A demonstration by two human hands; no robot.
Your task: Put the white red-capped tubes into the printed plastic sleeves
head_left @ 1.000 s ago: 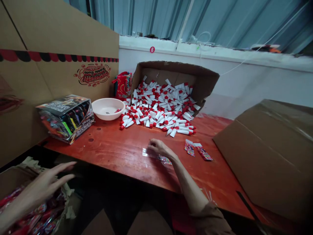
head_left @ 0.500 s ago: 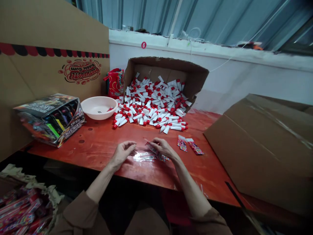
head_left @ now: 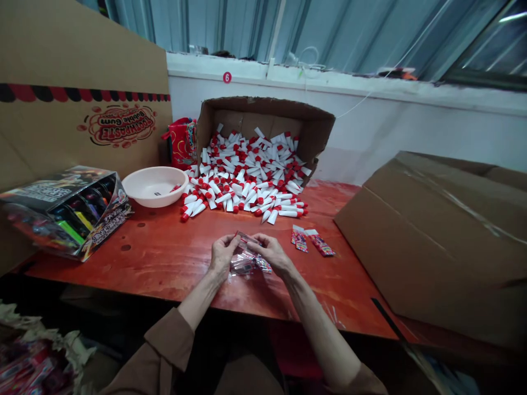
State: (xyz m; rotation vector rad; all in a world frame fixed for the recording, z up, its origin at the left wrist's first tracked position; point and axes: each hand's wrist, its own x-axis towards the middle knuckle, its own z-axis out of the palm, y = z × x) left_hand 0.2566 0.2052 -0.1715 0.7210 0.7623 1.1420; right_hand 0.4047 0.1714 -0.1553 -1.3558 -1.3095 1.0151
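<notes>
Between my two hands is a small clear plastic wrapper (head_left: 246, 238), held above the red table. My left hand (head_left: 223, 253) pinches its left end with thumb and finger. On its other side my right hand (head_left: 269, 252) grips it, fingers closed. Just below lie several shiny clear wrappers with colourful print (head_left: 244, 264), partly hidden by my hands. Small white tubes with red caps (head_left: 255, 186) spill toward me from a tipped cardboard box (head_left: 267, 112). To the right of my right hand rest a few printed packets (head_left: 320, 242).
A pale bowl (head_left: 154, 186) stands left of the tubes, beside a display box of coloured items (head_left: 68, 211). At right a large cardboard box (head_left: 436, 236) takes up the table's side. Filled packets (head_left: 31, 373) lie in a sack at lower left.
My left hand has moved right and closed on the wrapper that my right hand was holding. The whole view has shifted slightly.
</notes>
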